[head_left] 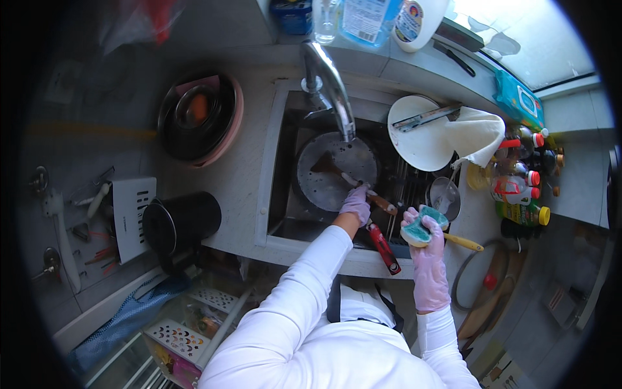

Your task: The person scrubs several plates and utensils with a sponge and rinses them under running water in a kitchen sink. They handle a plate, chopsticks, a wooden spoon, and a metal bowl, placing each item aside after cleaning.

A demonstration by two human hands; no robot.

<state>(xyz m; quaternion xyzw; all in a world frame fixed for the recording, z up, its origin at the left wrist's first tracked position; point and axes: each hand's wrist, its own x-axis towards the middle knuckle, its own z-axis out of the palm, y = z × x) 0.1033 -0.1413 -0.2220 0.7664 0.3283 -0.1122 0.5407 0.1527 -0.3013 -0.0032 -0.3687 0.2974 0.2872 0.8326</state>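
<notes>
My left hand (357, 203), in a pink glove, grips the handle of a brown turner (326, 164), likely wooden. Its flat head lies over a round pan (317, 187) of cloudy, sudsy water in the sink, and foam clings to the handle. A red handle (384, 249), seemingly the pan's, crosses the sink's front edge. To the right, my gloved right hand (430, 240) clasps a green and white sponge (422, 227), folded between thumb and fingers. A yellow handle (464, 242) sticks out behind that hand; its other end is hidden.
A chrome faucet (335, 90) arches over the pan. Right of it are a white plate (418, 141), a draped cloth (474, 133), a small bowl (444, 197) and several bottles (517, 182). Stacked basins (233, 131) and a black pitcher (194, 221) stand left.
</notes>
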